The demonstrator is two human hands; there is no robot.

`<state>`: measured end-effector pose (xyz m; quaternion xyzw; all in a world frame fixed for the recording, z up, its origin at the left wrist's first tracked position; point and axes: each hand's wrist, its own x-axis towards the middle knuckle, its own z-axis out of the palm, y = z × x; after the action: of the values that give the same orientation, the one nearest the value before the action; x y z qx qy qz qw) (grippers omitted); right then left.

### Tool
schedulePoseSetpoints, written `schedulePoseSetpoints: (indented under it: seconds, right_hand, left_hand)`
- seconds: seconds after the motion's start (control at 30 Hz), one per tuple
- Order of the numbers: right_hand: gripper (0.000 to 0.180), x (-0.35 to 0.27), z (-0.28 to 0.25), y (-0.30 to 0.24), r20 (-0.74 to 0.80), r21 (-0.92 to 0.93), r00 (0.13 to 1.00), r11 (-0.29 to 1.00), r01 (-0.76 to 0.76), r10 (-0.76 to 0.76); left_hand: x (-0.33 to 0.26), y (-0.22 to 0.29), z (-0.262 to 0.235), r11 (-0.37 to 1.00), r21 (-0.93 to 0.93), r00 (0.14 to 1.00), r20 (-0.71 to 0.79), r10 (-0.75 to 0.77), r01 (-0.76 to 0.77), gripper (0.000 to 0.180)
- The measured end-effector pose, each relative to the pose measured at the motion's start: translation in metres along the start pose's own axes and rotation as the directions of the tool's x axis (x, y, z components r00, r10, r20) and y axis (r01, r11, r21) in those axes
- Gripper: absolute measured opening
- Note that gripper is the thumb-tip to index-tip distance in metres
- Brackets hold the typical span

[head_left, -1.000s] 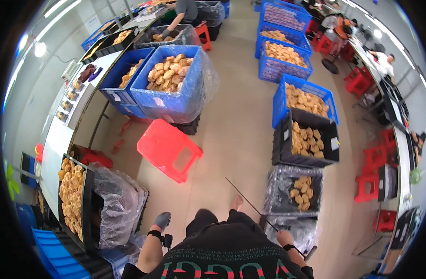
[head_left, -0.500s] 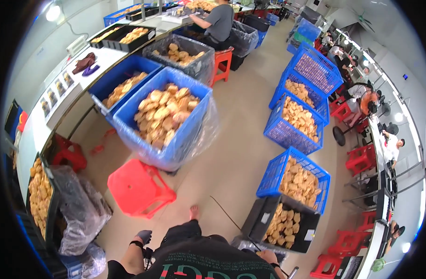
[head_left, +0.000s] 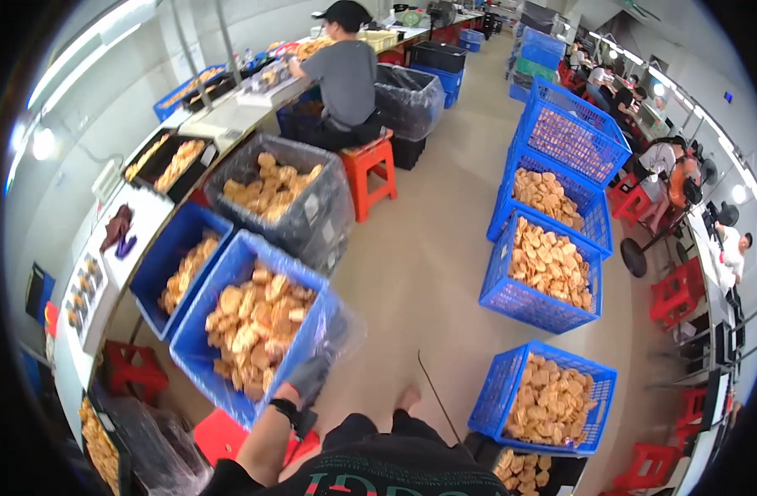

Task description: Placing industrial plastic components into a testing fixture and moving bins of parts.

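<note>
My left hand [head_left: 307, 380], in a dark grey glove with a black band at the wrist, is at the near right side of a blue bin [head_left: 198, 357] lined with clear plastic. It overlaps the rim there, but its fingers are blurred and I cannot tell whether they grip. Round, flat golden-brown pieces [head_left: 259, 318] fill much of that bin. My right hand is out of sight. A thin dark rod [head_left: 436, 392] slants up from beside my right leg.
A red stool [head_left: 221, 438] stands below the bin. To the right are blue crates [head_left: 552, 318] of similar pieces and a black crate [head_left: 564, 473]. Ahead left, a grey plastic-lined bin [head_left: 312, 219] stands near a person [head_left: 339, 78] seated at the long table [head_left: 143, 207].
I have moved forward, so the bins and crates sit nearer. My left hand has risen from my side to the blue bin's edge. My right hand has dropped out of view.
</note>
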<state>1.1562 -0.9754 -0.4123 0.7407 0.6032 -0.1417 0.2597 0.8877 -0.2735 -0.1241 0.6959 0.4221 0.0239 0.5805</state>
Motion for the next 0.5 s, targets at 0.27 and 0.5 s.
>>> schedulePoseSetpoints:
  seconds: [0.27,0.5]
  right_hand:
    - [0.038,0.206,-0.384,0.235,0.366,0.713,0.827,0.441,-0.544,0.427]
    - [0.040,0.324,-0.441,0.334,0.400,0.662,0.812,0.478,-0.576,0.425]
  left_hand:
    - [0.111,0.082,-0.001,0.666,-0.703,0.912,-0.062,-0.405,0.249,0.027]
    - [0.295,0.117,-0.045,0.661,-0.675,0.881,-0.036,-0.472,0.327,0.023]
